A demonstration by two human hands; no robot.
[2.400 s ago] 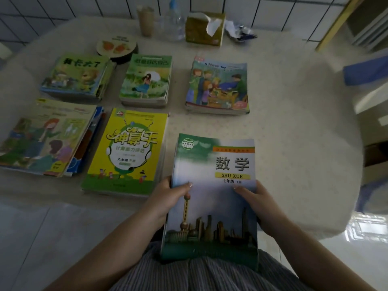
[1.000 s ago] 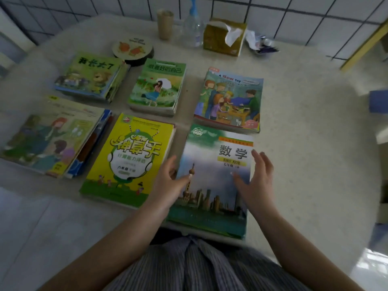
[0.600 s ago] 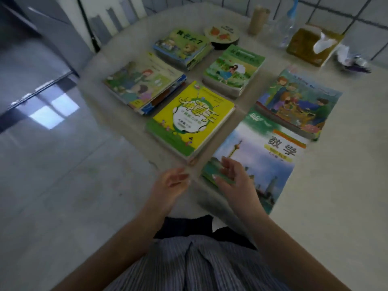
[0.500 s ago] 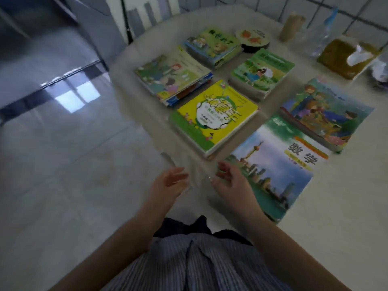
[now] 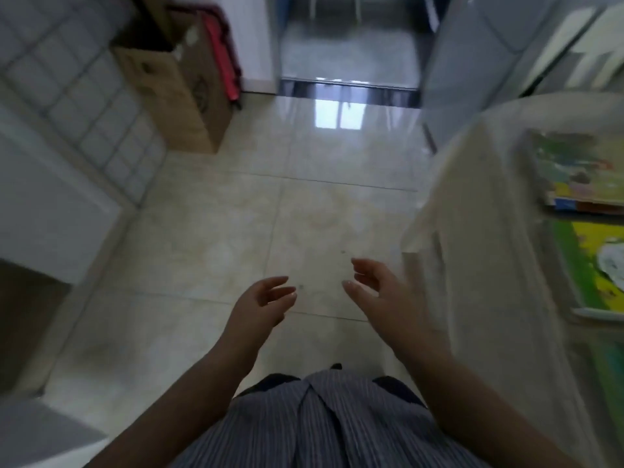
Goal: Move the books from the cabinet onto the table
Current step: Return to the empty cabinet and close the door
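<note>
Only two of the books show, both at the three o'clock edge of the view, lying flat on the pale worktop (image 5: pixel 489 231). One is a yellow-and-green book (image 5: pixel 594 265), cut off by the frame; just beyond it toward two o'clock lies a stack of picture books (image 5: pixel 574 170) with a greenish illustrated cover on top, its print too blurred to read. The two sit near each other with a narrow strip of bare surface between them.

Both hands are empty and hang over the floor, apart from each other and from the books. The left hand (image 5: pixel 261 307) is near the middle of the view, slightly toward six o'clock, its fingers loosely spread and pointing toward the right hand. The right hand (image 5: pixel 381 292) is just toward four o'clock of centre, fingers relaxed and slightly bent, close beside the worktop's near corner; whether it touches the edge cannot be told through the blur.

Below the hands, at six o'clock, is the person's grey striped garment (image 5: pixel 320 423). The glossy beige tiled floor (image 5: pixel 236 214) fills the centre, with a bright window reflection at twelve o'clock. A brown cardboard box (image 5: pixel 182 89) stands at eleven o'clock against a tiled wall (image 5: pixel 77 106), with something red (image 5: pixel 223 59) behind it.
</note>
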